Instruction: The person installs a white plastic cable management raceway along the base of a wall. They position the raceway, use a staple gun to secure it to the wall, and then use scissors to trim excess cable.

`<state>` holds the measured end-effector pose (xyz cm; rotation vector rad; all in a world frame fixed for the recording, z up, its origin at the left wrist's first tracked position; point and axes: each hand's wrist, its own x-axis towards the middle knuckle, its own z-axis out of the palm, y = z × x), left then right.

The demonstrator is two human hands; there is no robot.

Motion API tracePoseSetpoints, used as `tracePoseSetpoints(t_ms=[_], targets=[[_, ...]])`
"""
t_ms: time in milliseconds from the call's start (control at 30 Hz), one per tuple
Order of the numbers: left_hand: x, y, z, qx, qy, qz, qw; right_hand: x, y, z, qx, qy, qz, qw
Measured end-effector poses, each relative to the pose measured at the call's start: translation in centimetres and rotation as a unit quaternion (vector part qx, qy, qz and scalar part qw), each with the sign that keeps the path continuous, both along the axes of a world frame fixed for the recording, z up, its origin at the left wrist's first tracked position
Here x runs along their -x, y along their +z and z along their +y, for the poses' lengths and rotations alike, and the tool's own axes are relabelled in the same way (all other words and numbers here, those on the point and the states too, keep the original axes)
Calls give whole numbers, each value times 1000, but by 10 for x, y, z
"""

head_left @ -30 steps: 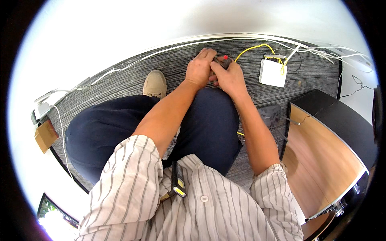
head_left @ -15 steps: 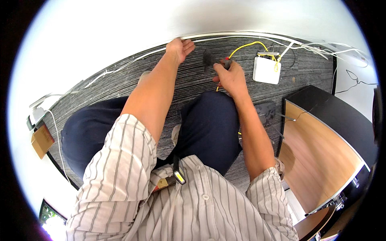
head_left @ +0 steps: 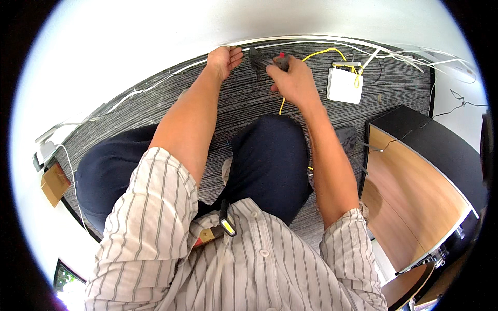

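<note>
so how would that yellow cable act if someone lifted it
The yellow cable is probably floppy, as it lies in thin, loose curves. It seems light for its length, being so slim. Lifting it might tug the white box, since yellow cable loops over its top.

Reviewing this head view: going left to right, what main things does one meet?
Brown cardboard box → left hand → right hand holding a dark tool → white box-shaped device → black-and-wood cabinet.
</note>
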<state>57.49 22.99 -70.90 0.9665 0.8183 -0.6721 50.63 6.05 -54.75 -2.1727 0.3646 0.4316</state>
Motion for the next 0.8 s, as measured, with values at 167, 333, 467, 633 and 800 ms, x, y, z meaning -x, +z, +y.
tracePoseSetpoints(t_ms=[167, 333, 467, 633, 800], targets=[[-1, -4, 6, -62, -70, 26, 995, -29, 4, 10, -5, 4, 70, 998], [-4, -16, 8, -107, -103, 14, 989, -47, -1, 16, -7, 51, 111, 992], [-5, -14, 8, -117, -104, 28, 987, -51, 3, 26, -8, 52, 90, 995], [1, 5, 2, -114, -75, 34, 990, -57, 10, 41, 18, 41, 87, 995], [3, -26, 9, -112, -163, -5, 980, -55, -19, 55, 63, 16, -11, 998]])
